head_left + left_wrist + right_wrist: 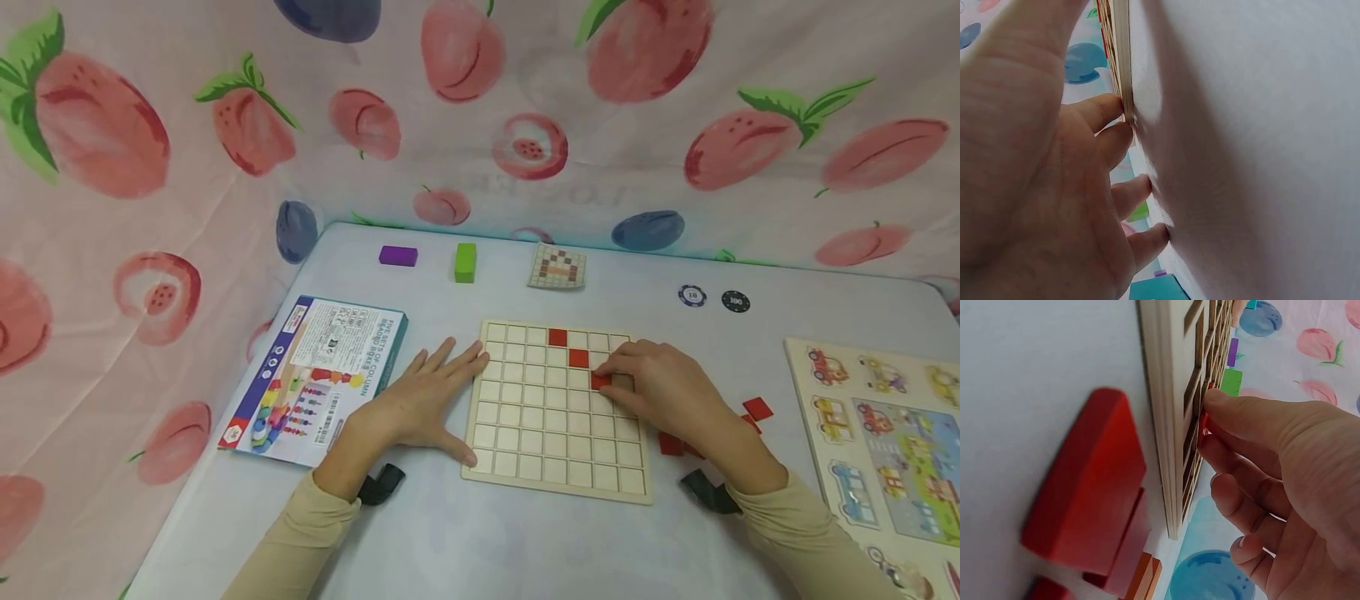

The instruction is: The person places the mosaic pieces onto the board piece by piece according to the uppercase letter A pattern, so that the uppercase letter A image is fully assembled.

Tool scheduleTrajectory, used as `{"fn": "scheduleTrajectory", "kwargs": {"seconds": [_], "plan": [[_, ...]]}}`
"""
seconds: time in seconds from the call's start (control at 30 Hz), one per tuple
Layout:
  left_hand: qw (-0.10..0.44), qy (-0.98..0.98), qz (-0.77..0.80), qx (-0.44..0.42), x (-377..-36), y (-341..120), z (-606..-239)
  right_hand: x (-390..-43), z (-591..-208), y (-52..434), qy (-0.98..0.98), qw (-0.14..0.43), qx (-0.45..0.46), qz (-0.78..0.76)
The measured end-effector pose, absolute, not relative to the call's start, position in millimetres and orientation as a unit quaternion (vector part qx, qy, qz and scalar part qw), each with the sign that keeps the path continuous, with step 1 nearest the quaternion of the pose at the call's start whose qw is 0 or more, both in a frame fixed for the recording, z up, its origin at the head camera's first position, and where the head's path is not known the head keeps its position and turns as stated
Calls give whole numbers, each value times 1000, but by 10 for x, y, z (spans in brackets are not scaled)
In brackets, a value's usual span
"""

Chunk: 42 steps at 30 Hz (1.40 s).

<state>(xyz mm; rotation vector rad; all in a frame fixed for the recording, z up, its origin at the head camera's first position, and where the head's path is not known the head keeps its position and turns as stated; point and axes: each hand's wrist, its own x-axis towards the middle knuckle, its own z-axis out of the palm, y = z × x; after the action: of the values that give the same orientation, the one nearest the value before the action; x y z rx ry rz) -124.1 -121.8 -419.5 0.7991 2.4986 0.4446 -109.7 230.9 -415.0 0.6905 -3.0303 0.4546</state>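
A wooden grid board (517, 425) lies on the table with two red square tiles (558, 337) set in cells of its upper part, stepping diagonally. My right hand (663, 387) pinches a third red tile (600, 381) between thumb and finger, at a cell down and right of them. In the right wrist view that red tile (1203, 425) meets the board's surface, partly hidden by the fingertips. Spread wide, my left hand (420, 400) touches the board's left edge with thumb and a fingertip. Loose red tiles (671, 444) lie beside the board, partly under my right forearm.
To the left lies a boxed toy set (322, 383). A purple block (398, 256), a green block (465, 262) and a pattern card (557, 267) are behind the board. Two round chips (692, 296) lie back right; a picture puzzle (810, 400) is far right.
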Motion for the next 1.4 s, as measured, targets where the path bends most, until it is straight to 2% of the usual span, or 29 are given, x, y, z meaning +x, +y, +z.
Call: {"fn": "scheduleTrajectory", "kwargs": {"seconds": [0.43, 0.77, 0.97, 1.4], "plan": [[234, 913, 160, 292, -1233, -1197, -4196, -945, -4097, 2557, -976, -9, 180, 123], [239, 914, 160, 286, -1219, -1199, -4180, -624, -4084, 3336, -989, -25, 83, 119], [240, 913, 163, 286, -1222, -1203, -4178, -559, -4148, 3688, -992, -61, 62, 97], [241, 912, 161, 289, -1233, -1209, -4176, -535, -4206, 3838, -995, -49, 44, 73]]}}
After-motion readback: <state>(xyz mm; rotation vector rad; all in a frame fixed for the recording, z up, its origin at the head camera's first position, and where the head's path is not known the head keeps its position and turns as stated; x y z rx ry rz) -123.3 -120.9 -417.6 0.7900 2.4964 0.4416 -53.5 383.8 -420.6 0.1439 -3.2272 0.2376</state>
